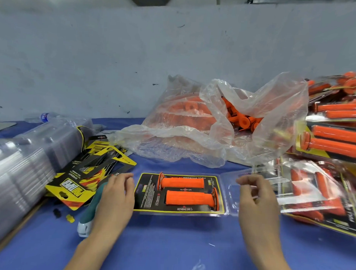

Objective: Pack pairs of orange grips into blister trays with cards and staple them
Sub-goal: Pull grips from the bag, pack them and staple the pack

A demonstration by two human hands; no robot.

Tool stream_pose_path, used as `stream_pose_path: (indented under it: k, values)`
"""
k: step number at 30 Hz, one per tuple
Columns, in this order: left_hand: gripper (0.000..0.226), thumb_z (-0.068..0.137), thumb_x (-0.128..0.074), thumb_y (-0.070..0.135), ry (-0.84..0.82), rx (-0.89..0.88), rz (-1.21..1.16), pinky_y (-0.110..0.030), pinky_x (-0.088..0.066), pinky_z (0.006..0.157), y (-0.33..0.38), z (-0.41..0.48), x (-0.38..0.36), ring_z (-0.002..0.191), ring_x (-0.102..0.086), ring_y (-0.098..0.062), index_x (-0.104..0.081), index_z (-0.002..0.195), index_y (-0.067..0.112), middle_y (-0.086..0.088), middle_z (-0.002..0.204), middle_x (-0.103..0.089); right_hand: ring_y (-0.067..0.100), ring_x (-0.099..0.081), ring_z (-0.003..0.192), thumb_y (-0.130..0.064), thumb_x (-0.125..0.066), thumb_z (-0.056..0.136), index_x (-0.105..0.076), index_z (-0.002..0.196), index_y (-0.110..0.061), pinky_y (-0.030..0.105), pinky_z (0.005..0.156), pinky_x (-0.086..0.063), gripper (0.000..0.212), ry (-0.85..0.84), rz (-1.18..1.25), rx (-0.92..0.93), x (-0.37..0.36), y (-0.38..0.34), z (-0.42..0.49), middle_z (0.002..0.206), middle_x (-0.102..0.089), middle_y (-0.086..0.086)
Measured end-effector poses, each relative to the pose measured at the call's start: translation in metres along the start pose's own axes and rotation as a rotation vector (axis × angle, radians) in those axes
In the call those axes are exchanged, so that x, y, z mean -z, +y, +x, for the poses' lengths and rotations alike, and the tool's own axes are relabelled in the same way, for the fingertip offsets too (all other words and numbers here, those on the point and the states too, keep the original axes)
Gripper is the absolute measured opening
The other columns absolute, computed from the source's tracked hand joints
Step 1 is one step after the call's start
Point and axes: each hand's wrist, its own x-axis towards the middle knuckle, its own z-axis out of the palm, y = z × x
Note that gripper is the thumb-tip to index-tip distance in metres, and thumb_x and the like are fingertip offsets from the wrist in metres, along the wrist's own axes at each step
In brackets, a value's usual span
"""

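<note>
An open blister tray (222, 214) lies on the blue table at the centre. In it sits a black and yellow card (148, 194) with two orange grips, the far grip (182, 182) and the near grip (189, 198), side by side. The tray's clear lid (234, 197) lies folded out to the right. My left hand (115, 199) hovers at the tray's left edge with relaxed fingers, above a teal and white stapler (86, 222). My right hand (257, 200) is over the lid, fingers loosely curled, nothing plainly held.
A clear plastic bag (213, 124) of loose orange grips lies behind the tray. Packed blister packs (322, 192) pile up at the right. A stack of empty clear trays (27, 155) and loose printed cards (87, 176) lie at the left. A water bottle (45, 117) lies by the wall.
</note>
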Motion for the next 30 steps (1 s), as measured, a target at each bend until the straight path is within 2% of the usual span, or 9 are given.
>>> stream_pose_path:
  k: [2,4,7,11,13,17,23,27,30]
  values:
    - [0.021,0.101,-0.045,0.017,-0.048,0.039,0.055,-0.044,-0.045,0.092,-0.005,-0.001,0.004,0.106,-0.056,-0.031,-0.063,0.110,0.009,-0.010,0.109,-0.062,0.001,-0.052,0.068,-0.009,-0.050,0.093,-0.054,0.084,-0.025,0.019,0.059,-0.039,0.019,0.131,0.181,-0.272,0.000,0.001,-0.010,0.078,-0.058,-0.013]
    - [0.022,0.102,-0.044,0.020,-0.089,0.059,0.111,-0.043,-0.047,0.089,-0.005,-0.005,0.006,0.106,-0.058,-0.031,-0.062,0.112,0.011,-0.010,0.110,-0.062,0.012,-0.051,0.070,-0.015,-0.051,0.094,-0.047,0.091,-0.022,0.030,0.059,-0.037,0.009,0.221,0.247,-0.453,0.001,0.008,-0.020,0.083,-0.056,-0.006]
    - [0.027,0.103,-0.041,0.021,-0.140,0.076,0.191,-0.037,-0.044,0.084,-0.004,-0.009,0.008,0.109,-0.061,-0.029,-0.058,0.122,0.013,-0.010,0.113,-0.066,0.029,-0.058,0.084,-0.021,-0.058,0.093,-0.043,0.109,-0.011,0.034,0.064,-0.041,0.024,0.307,0.344,-0.630,0.002,0.019,-0.031,0.104,-0.061,0.018]
    - [0.029,0.103,-0.042,0.020,-0.220,0.101,0.248,-0.036,-0.049,0.084,-0.005,-0.010,0.012,0.106,-0.064,-0.027,-0.056,0.127,0.013,-0.011,0.110,-0.070,0.022,-0.057,0.075,-0.021,-0.062,0.094,-0.043,0.116,-0.001,0.014,0.054,-0.050,0.036,0.361,0.487,-0.691,0.002,0.022,-0.028,0.116,-0.056,0.024]
    - [0.027,0.103,-0.043,0.020,-0.257,0.097,0.259,-0.035,-0.049,0.083,-0.005,-0.011,0.013,0.103,-0.064,-0.025,-0.057,0.125,0.014,-0.010,0.106,-0.071,0.013,-0.055,0.073,-0.017,-0.061,0.095,-0.038,0.114,-0.009,0.006,0.051,-0.048,0.031,0.350,0.535,-0.621,0.001,0.022,-0.023,0.109,-0.053,0.016]
    - [0.028,0.104,-0.041,0.021,-0.272,0.086,0.246,-0.035,-0.049,0.085,-0.005,-0.012,0.016,0.106,-0.063,-0.023,-0.056,0.127,0.015,-0.009,0.112,-0.069,0.002,-0.058,0.069,-0.009,-0.059,0.093,-0.043,0.114,-0.018,0.007,0.055,-0.047,0.028,0.218,0.486,-0.475,0.000,0.022,-0.018,0.095,-0.056,-0.008]
    - [0.030,0.104,-0.042,0.021,-0.283,0.104,0.180,-0.033,-0.051,0.078,-0.006,-0.014,0.024,0.098,-0.065,-0.022,-0.055,0.130,0.016,-0.008,0.111,-0.069,0.003,-0.057,0.071,-0.006,-0.060,0.091,-0.054,0.094,-0.031,0.005,0.059,-0.040,0.026,0.027,0.294,-0.217,0.000,0.014,-0.021,0.087,-0.061,-0.009]
    - [0.030,0.104,-0.041,0.019,-0.290,0.086,0.174,-0.029,-0.049,0.073,-0.007,-0.016,0.025,0.094,-0.065,-0.020,-0.057,0.128,0.015,-0.006,0.109,-0.070,0.007,-0.059,0.086,-0.009,-0.065,0.088,-0.053,0.096,-0.041,0.021,0.075,-0.044,0.035,-0.193,-0.024,0.191,-0.002,0.007,-0.035,0.093,-0.062,-0.013]
    - [0.033,0.104,-0.037,0.017,-0.291,0.070,0.187,-0.032,-0.050,0.078,-0.008,-0.016,0.026,0.095,-0.065,-0.022,-0.058,0.129,0.015,-0.007,0.107,-0.069,0.020,-0.061,0.080,-0.018,-0.082,0.075,-0.065,0.106,-0.031,0.035,0.070,-0.049,0.038,-0.277,-0.435,0.612,-0.004,0.011,-0.038,0.094,-0.062,-0.009]
